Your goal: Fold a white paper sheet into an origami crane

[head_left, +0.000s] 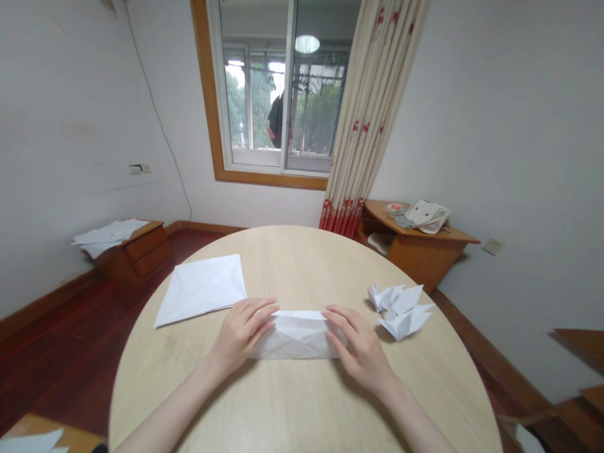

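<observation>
**A:** Round table [292, 264]: beyond our left hand [240, 333] lies a flat sheet [202, 286]. Between that hand and our right hand [358, 346] sits a folded paper [297, 336], each end under open, flattened fingers, nothing gripped.

**B:** We'd press evenly from both ends, we judge, edges matched, so the crease sets straight.

**A:** Small folded figures [401, 309] sit just past the right hand.

**B:** Our hands cover the paper's ends; its layers we cannot make out.

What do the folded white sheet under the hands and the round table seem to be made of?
Folded white sheet: paper, matte; sharp creases cross its surface. Round table: probably wood or a wood-look laminate, pale and smooth; fine straight grain lines show.
</observation>
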Demonstrator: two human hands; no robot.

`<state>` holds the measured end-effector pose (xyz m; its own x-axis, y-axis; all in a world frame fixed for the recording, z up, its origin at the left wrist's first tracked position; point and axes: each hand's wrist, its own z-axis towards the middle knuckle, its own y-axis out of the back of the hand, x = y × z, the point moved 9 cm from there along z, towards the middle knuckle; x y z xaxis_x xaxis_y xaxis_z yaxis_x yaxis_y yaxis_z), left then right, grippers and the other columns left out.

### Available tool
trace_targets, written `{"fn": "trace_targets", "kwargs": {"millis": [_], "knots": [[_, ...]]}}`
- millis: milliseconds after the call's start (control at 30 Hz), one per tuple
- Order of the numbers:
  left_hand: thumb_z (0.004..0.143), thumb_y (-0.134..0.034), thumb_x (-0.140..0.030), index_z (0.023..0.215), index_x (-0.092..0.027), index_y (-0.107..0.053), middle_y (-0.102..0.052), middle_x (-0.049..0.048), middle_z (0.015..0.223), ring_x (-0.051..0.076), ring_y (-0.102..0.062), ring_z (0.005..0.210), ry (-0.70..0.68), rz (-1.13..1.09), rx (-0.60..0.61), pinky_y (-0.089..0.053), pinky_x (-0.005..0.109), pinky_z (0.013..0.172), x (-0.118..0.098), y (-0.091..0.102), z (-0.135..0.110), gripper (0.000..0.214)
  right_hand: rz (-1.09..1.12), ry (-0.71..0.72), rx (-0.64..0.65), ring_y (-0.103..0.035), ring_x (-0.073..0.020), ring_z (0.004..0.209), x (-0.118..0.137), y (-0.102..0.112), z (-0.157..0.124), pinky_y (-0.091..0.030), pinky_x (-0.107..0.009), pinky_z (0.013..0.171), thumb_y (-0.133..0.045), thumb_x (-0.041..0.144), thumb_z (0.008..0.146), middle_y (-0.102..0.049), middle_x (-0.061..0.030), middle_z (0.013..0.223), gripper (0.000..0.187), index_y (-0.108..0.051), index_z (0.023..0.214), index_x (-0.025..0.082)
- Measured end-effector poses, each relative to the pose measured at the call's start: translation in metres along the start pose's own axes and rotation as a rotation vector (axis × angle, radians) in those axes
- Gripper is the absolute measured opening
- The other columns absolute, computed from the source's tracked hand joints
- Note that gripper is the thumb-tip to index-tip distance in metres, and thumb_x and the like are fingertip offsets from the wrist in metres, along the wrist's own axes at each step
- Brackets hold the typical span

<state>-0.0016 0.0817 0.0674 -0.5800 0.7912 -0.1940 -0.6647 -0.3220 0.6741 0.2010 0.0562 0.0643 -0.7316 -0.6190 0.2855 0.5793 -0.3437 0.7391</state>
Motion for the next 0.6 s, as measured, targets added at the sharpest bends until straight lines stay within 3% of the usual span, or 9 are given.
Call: {"fn": "trace_targets", "kwargs": {"millis": [167,333,600], "knots": [[0.098,-0.041,-0.026,0.122,-0.022,-0.056,-0.064,0.0073,0.121,0.022,-0.056,0.111,-0.031,0.138,-0.016,-0.036,0.04,0.101,-0.001,-0.006,-0.004,0.028,-0.164,0.052,-0.015,-0.054,-0.0237,0.113,0.008,-0.01,0.001,-0.032,-0.048,0.106,-0.039,0.021,0.094,-0.065,-0.0086,0.115,0.035,-0.055,0.125,0.021],[0.098,-0.04,-0.029,0.127,-0.021,-0.053,-0.061,0.008,0.126,0.023,-0.052,0.116,-0.007,0.199,0.002,-0.031,0.042,0.104,-0.001,-0.012,-0.005,0.032,-0.281,0.089,-0.145,-0.05,-0.0219,0.117,0.018,-0.009,-0.001,-0.023,-0.045,0.109,-0.04,0.019,0.094,-0.065,-0.0075,0.118,0.035,-0.054,0.126,0.018],[0.089,-0.051,-0.038,0.136,-0.019,-0.044,-0.054,0.0108,0.133,0.028,-0.046,0.122,0.025,0.235,0.061,-0.022,0.049,0.11,-0.007,-0.025,-0.006,0.051,-0.39,0.06,-0.091,-0.042,-0.0228,0.126,0.019,-0.022,-0.001,-0.01,-0.046,0.11,-0.039,0.021,0.095,-0.059,-0.0063,0.13,0.043,-0.044,0.137,0.019]]}}
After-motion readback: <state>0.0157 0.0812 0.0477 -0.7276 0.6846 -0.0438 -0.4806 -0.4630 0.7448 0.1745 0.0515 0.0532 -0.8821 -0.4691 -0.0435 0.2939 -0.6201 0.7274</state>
